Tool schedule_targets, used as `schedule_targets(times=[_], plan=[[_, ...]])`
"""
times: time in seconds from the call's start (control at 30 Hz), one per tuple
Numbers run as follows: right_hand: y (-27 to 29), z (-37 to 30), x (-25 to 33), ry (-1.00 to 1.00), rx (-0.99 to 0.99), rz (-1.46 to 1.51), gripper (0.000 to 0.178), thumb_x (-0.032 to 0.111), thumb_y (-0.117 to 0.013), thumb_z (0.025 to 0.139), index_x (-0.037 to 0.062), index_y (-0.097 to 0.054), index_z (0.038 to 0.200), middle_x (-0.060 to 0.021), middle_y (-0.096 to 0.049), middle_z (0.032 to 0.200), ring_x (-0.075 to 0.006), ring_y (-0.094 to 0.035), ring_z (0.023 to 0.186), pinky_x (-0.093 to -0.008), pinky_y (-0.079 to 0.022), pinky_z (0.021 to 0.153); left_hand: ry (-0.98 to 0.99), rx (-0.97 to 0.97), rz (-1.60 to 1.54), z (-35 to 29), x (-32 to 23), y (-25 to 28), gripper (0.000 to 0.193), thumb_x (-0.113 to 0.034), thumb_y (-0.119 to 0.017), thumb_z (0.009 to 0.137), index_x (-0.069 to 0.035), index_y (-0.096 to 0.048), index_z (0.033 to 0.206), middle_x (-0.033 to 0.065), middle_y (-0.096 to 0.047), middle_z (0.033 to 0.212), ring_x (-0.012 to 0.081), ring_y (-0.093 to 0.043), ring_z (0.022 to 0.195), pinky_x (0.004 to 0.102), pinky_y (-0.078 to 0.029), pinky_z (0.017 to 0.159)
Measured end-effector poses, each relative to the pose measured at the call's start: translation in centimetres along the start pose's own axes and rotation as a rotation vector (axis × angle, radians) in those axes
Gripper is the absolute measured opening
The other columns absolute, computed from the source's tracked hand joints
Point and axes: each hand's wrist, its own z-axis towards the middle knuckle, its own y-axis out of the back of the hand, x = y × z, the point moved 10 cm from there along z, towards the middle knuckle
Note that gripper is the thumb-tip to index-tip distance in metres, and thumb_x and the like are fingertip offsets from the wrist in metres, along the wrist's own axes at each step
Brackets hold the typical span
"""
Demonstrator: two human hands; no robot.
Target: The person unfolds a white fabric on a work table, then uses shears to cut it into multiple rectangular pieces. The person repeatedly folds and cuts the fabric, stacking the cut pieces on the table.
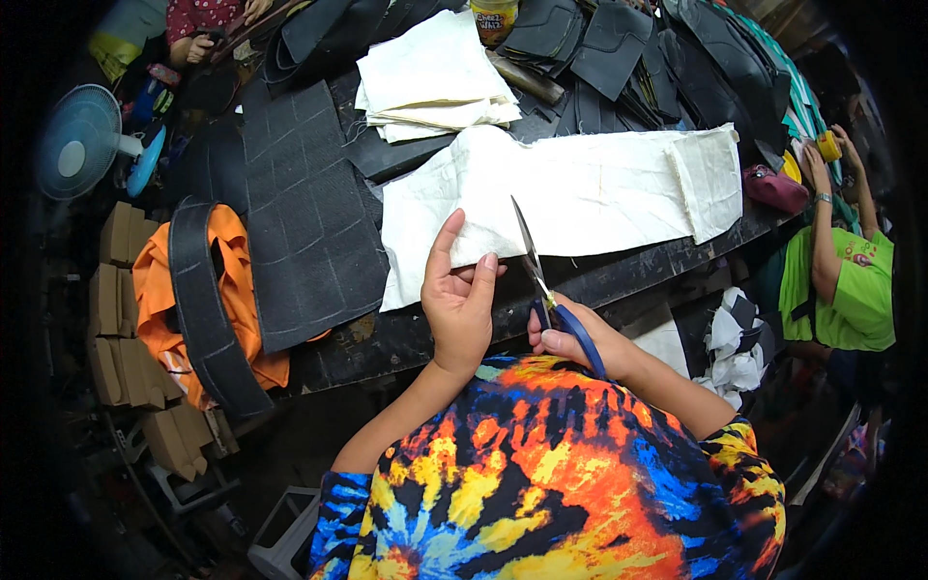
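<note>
Two hands work at the near edge of a dark worktable [425,333]. The left hand [457,304] pinches the near hem of a long cream cloth [580,198], thumb on top and fingers curled beneath, lifting that hem just off the table edge. The right hand [580,340] is closed through the blue handles of a pair of scissors [537,275]; the blades stand slightly parted, tips up over the cloth, just beside the left fingertips. The cloth lies across the table from left to right, its far right end folded back on itself close to the table's right edge. Left of it a black quilted panel [304,213] overhangs the near edge, touching the cloth's left border, and a black strap [205,309] loops over orange fabric [155,290] below the table. Little bare tabletop shows, only a strip along the front. Farther back sits a stack of folded cream pieces [435,77], then black cut parts [619,48] heaped along the far side. At the right edge a person in a green shirt [851,290] sits close.
</note>
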Motion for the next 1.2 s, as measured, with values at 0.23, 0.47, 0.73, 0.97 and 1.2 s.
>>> schedule_targets(times=[0.23,0.47,0.73,0.97,1.2], plan=[[0.2,0.0,-0.1,-0.033,-0.082,-0.038,0.034,0.033,-0.071,0.091,0.0048,-0.053,0.092,-0.0028,-0.056,0.081,-0.0093,-0.053,0.074,-0.0251,-0.045,0.065,-0.029,-0.002,0.021,0.2,-0.2,-0.2,0.059,0.005,-0.058,0.094,0.000,-0.035,0.148,0.0126,-0.060,0.123,0.0125,-0.063,0.101,0.0243,-0.055,0.084],[0.0,-1.4,-1.6,-0.191,-0.098,0.058,0.022,0.023,-0.068,0.093,0.0060,-0.054,0.088,0.0013,-0.057,0.076,-0.0067,-0.058,0.069,-0.0228,-0.048,0.063,-0.070,-0.040,-0.003,0.3,-0.6,0.1,0.062,0.008,-0.058,0.092,0.003,-0.031,0.148,0.0127,-0.060,0.124,0.0089,-0.064,0.092,0.0223,-0.055,0.081],[0.8,1.3,0.7,-0.046,-0.103,0.220,0.024,0.024,-0.071,0.091,0.0073,-0.055,0.087,0.0016,-0.057,0.074,-0.0058,-0.054,0.064,-0.0216,-0.046,0.059,-0.045,0.108,-0.025,-0.7,-1.0,-1.7,0.064,0.008,-0.057,0.092,0.003,-0.029,0.150,0.0137,-0.053,0.134,0.0127,-0.062,0.102,0.0247,-0.054,0.085],[0.6,0.4,0.8,-0.133,-0.106,0.142,0.023,0.023,-0.071,0.091,0.0078,-0.056,0.084,0.0018,-0.058,0.071,-0.0052,-0.057,0.062,-0.0211,-0.046,0.058,-0.082,0.074,0.039,-0.9,-1.1,-1.1,0.062,0.010,-0.056,0.092,0.001,-0.033,0.149,0.0119,-0.062,0.117,0.0096,-0.063,0.094,0.0224,-0.053,0.081],[2.2,2.2,2.6,-0.090,-0.081,0.168,0.026,0.028,-0.070,0.092,0.0044,-0.060,0.089,-0.0003,-0.058,0.073,-0.0078,-0.056,0.063,-0.0223,-0.047,0.059,-0.069,0.129,0.098,-1.7,-0.6,-1.5,0.061,0.008,-0.058,0.092,0.000,-0.038,0.148,0.0101,-0.064,0.116,0.0070,-0.061,0.088,0.0218,-0.052,0.074]])
